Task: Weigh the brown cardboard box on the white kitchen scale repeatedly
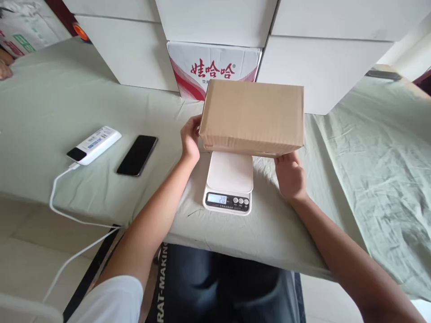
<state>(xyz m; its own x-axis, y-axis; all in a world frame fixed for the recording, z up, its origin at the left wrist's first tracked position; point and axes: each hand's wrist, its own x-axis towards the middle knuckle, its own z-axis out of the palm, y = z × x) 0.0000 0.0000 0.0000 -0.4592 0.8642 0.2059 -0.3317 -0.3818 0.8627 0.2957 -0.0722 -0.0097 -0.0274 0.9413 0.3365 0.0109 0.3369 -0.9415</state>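
Cardboard box (253, 110) over pale green cloth (276, 220)

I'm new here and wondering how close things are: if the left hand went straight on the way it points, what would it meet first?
Most likely the brown cardboard box: the left hand already seems to rest against its left side, though the exact contact is partly hidden.

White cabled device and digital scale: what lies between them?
In the head view, a black phone lies between the white cabled device and the digital scale, with the left forearm also crossing that stretch, nearer the scale.
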